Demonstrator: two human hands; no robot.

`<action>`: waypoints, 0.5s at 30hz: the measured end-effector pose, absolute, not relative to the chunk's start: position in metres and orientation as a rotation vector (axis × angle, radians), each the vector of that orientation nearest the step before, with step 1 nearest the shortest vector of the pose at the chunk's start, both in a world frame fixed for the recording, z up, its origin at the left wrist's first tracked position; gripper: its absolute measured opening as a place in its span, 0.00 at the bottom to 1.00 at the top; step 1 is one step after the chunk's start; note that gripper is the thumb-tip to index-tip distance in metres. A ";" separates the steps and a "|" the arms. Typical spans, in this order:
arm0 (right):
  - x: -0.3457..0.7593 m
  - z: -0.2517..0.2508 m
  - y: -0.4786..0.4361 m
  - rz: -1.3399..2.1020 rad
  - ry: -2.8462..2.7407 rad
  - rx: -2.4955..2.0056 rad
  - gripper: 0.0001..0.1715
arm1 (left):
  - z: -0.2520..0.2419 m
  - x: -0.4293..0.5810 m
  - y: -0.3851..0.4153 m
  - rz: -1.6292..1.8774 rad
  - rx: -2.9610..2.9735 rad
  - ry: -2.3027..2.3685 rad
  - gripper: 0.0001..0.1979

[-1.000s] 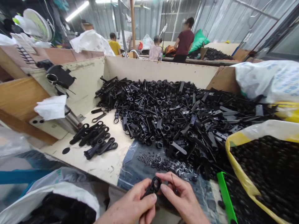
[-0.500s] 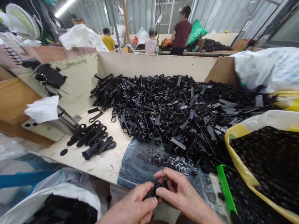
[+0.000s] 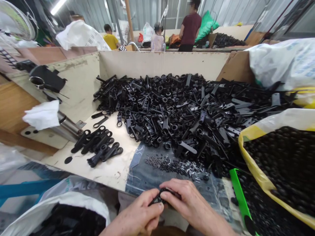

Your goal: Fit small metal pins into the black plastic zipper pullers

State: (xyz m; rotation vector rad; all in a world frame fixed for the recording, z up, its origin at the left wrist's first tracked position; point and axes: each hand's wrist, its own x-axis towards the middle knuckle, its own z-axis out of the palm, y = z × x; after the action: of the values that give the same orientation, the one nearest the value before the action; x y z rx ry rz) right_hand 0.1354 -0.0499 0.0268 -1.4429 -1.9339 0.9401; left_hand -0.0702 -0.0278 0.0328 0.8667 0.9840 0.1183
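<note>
Black part (image 3: pixel 157 198) is pinched at its left end by left hand (image 3: pixel 144 209), its right end clamped by right hand (image 3: pixel 185 199); long axis held roughly sideways between both, neither hand nearer.

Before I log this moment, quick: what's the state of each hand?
Left hand: closed, pinching a black plastic part.
Right hand: closed, gripping black plastic, perhaps the same part.

Workshop: heaped black plastic parts (image 3: pixel 157 108), corrugated metal walls (image 3: pixel 226 14).
</note>
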 end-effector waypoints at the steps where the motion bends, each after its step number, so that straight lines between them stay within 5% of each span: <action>1: 0.136 0.029 -0.048 0.949 -1.937 -1.441 0.11 | 0.033 -0.070 -0.028 0.119 0.864 0.991 0.44; 10: 0.138 0.018 -0.062 0.778 -1.778 -1.440 0.21 | 0.015 -0.084 -0.029 0.153 0.914 0.905 0.45; 15: 0.149 0.013 -0.062 0.719 -1.616 -1.488 0.15 | 0.023 -0.100 -0.005 0.505 1.273 1.311 0.24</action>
State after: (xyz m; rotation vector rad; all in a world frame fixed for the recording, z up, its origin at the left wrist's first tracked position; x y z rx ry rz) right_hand 0.1494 -0.0621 0.0134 -1.4883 -1.6158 0.7187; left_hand -0.1002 -0.0047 0.0234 1.2735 1.3111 0.5053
